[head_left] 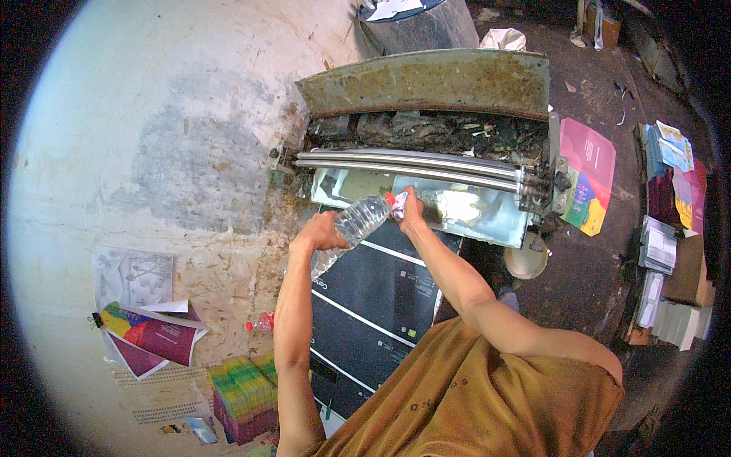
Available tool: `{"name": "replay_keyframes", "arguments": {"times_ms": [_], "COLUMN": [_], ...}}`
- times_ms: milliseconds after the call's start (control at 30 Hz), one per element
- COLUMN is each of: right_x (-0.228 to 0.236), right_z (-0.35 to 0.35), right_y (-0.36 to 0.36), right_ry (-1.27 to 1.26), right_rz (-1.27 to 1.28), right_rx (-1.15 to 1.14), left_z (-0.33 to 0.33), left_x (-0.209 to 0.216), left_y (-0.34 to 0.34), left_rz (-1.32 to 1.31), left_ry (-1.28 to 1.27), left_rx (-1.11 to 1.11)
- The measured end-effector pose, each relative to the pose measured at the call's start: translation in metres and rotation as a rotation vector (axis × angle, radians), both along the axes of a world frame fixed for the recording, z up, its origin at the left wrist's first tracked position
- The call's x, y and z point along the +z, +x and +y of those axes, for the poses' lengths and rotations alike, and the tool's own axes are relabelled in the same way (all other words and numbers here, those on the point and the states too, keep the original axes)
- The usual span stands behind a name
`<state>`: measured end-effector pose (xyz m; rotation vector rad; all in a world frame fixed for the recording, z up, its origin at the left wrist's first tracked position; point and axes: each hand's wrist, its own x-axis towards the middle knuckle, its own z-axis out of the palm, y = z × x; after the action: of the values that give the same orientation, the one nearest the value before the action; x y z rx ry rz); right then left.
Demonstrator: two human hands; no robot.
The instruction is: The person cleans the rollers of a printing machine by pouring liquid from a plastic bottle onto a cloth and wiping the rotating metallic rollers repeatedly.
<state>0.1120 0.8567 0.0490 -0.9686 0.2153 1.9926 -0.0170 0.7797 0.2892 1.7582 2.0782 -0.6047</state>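
Note:
A large clear plastic bottle (359, 222) with a red cap (390, 199) lies tilted across the middle, its capped end up and to the right. My left hand (321, 231) is wrapped round the bottle's body. Beside the cap, my right hand (412, 207) is closed on a small crumpled whitish piece (399, 204); whether it is cloth or paper cannot be made out. Just beyond my hands are the steel rollers (426, 167) of a machine, over a shiny wet-looking metal tray (487, 213).
Dark boxes (365, 286) stand below my hands. A second red-capped bottle (263, 322) is near the stained wall (152, 221). Stacked printed cards (242, 392) lie lower left. Coloured printed sheets (586, 175) and paper piles (674, 327) are on the right; a rusty metal guard (426, 82) rises behind the rollers.

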Motion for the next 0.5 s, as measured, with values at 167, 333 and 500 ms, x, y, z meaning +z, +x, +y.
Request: {"name": "replay_keyframes", "arguments": {"times_ms": [167, 333, 500], "right_x": [-0.005, -0.027, -0.043], "right_z": [-0.004, -0.008, 0.003], "right_y": [-0.007, -0.016, -0.019], "right_ry": [0.032, 0.163, 0.16], "right_rz": [-0.068, -0.181, -0.135], "right_rx": [-0.017, 0.073, 0.039], "left_z": [-0.006, -0.005, 0.008], "left_x": [-0.01, -0.007, -0.012], "left_y": [-0.016, -0.008, -0.012], "left_rz": [-0.034, -0.018, 0.056], "left_ry": [0.014, -0.002, 0.05], "left_rx": [-0.007, 0.034, -0.071]}}
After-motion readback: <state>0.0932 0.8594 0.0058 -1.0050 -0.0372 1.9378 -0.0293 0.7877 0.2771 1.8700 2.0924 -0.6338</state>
